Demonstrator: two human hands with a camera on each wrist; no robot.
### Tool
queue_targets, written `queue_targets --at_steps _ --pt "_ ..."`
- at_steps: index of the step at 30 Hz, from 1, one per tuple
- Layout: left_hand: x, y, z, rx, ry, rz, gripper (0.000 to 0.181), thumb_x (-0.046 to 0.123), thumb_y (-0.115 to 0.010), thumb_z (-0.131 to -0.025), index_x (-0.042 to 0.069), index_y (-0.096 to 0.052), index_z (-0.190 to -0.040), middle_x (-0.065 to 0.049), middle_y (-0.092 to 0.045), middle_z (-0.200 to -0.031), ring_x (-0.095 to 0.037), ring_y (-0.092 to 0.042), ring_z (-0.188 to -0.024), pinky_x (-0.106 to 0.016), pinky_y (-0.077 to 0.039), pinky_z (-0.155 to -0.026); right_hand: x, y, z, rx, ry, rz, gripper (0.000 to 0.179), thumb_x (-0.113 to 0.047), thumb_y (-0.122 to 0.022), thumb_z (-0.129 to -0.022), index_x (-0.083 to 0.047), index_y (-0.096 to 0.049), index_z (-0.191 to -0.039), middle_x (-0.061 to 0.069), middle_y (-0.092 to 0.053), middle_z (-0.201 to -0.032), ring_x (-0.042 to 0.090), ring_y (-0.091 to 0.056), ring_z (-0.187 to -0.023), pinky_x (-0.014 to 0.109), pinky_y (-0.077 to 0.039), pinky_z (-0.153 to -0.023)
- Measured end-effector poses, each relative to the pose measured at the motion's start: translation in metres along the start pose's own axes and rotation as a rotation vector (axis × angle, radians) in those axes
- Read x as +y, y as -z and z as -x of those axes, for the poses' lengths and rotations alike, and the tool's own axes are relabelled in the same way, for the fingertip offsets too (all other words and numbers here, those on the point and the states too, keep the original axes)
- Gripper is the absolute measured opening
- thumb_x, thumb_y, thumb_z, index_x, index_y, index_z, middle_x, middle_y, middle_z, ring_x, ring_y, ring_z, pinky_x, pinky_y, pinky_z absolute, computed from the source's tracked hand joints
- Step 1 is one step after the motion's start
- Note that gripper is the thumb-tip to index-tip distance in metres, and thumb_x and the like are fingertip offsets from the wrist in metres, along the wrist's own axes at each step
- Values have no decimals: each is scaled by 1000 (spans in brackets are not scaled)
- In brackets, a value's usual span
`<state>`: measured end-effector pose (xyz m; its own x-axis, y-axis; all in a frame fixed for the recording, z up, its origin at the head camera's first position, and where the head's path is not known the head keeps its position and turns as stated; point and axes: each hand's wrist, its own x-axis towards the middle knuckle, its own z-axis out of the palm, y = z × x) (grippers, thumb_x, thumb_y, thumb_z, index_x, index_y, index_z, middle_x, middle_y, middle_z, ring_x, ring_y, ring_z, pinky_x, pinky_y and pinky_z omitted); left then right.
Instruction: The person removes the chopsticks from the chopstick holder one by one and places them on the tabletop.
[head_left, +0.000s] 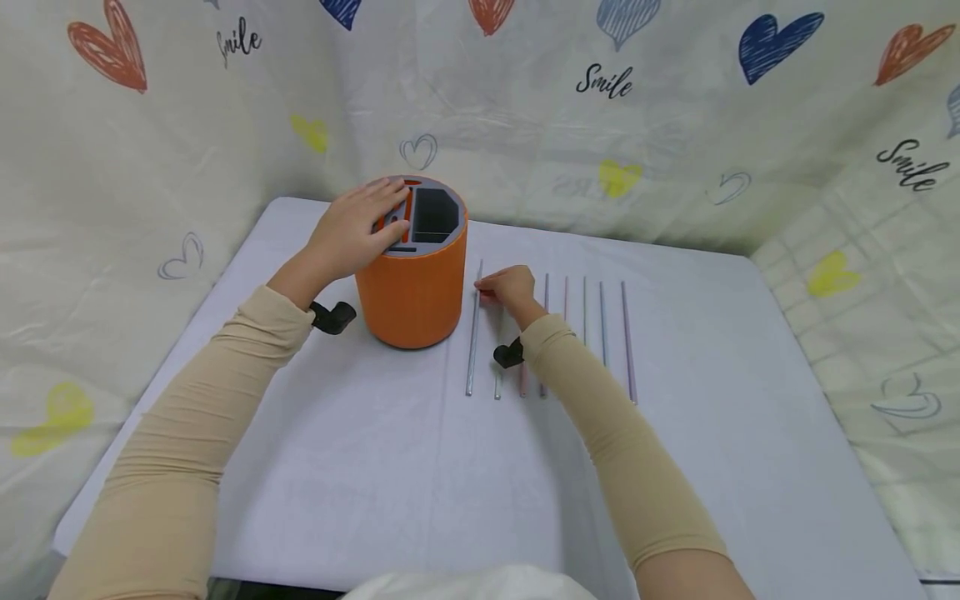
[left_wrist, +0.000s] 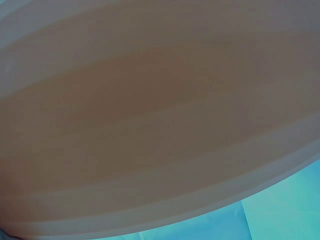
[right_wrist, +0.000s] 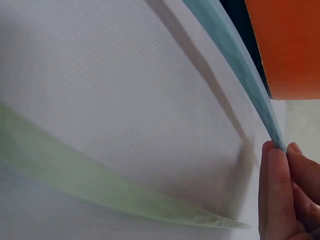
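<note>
My left hand (head_left: pixel 351 227) lies over the grey top of an orange cylindrical container (head_left: pixel 409 304), fingers extended across its left half. The top has slots and a large dark compartment. To the right of the container, my right hand (head_left: pixel 512 287) pinches a thin light-blue stick (head_left: pixel 472 354) between thumb and fingers near its far end. In the right wrist view the fingertips (right_wrist: pixel 280 160) hold the end of that stick, whose shadow falls on the cloth. A pale green stick (right_wrist: pixel 100 185) lies beside it. The left wrist view is filled by a blurred brownish surface.
Several thin coloured sticks lie in a row under and beyond my right forearm, the purple stick (head_left: pixel 627 342) at the far right. A white cloth covers the table (head_left: pixel 360 483). A patterned curtain (head_left: pixel 510 108) with hearts closes off the back and sides.
</note>
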<state>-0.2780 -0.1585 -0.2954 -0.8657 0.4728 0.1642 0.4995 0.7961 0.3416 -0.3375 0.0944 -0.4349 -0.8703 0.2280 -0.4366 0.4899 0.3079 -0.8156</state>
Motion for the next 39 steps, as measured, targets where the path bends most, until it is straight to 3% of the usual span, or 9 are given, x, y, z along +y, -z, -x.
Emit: queue_targets --at_steps 5,10,16,18,23,26,31,35,39 --pt "0 1 1 -4 -2 -5 58 39 -37 -98 8 -28 -146 -5 -22 -154 -23 -14 -144 -41 -10 -118 -2 -3 0 20 3 75 23 -12 -79 -72 -3 -74 -93 8 -71 -74 10 -62 -48 22 -55 -58" --pt "0 1 0 -2 -3 -7 59 39 -38 -97 8 -29 -146 -5 -23 -154 -24 -14 -144 -41 -10 -118 -3 -5 0 44 -3 157 23 -13 -80 -71 0 -74 -89 4 -66 -57 9 -63 -47 19 -54 -58" --pt "1 -2 -1 0 -16 -3 58 40 -37 -97 8 -29 -146 -6 -23 -154 -24 -15 -144 -42 -10 -118 -5 -1 8 64 58 386 27 -21 -82 -70 -1 -74 -86 -1 -59 -46 6 -61 -46 18 -52 -65" --pt "2 -3 -2 -2 -17 2 58 40 -36 -97 8 -29 -146 -6 -23 -154 -24 -15 -144 -42 -10 -118 -6 5 9 41 47 331 26 -20 -80 -71 -1 -73 -87 -1 -59 -48 6 -61 -45 18 -52 -63" --pt "6 -5 -4 -6 -20 17 58 40 -36 -97 9 -29 -146 -5 -23 -154 -23 -14 -144 -41 -10 -118 -7 36 15 -61 -111 -166 28 -8 -77 -73 3 -67 -97 5 -66 -58 12 -65 -49 21 -55 -55" --pt "7 -3 -4 -14 -26 24 58 39 -36 -98 8 -28 -146 -5 -22 -154 -23 -14 -144 -40 -9 -118 -5 59 25 -114 -150 -348 28 -3 -75 -74 4 -67 -100 9 -69 -66 17 -69 -57 24 -57 -59" --pt "3 1 -3 -8 -19 14 57 38 -36 -98 9 -28 -146 -5 -23 -154 -23 -14 -144 -42 -10 -118 5 95 43 -166 -111 -417 20 -4 -72 -78 1 -66 -97 9 -71 -73 16 -70 -67 24 -57 -67" --pt "-1 0 -2 27 -32 30 55 37 -36 -98 9 -32 -145 -5 -26 -153 -22 -16 -144 -40 -10 -118 17 124 61 -162 -26 -353 25 -12 -72 -80 0 -65 -101 6 -71 -76 14 -70 -72 24 -57 -70" --pt "-8 -5 1 112 -35 104 49 33 -37 -98 12 -40 -141 -2 -35 -149 -19 -23 -141 -38 -16 -118 31 147 85 -169 51 -286 39 -18 -71 -82 4 -61 -113 5 -72 -81 15 -70 -76 25 -57 -73"
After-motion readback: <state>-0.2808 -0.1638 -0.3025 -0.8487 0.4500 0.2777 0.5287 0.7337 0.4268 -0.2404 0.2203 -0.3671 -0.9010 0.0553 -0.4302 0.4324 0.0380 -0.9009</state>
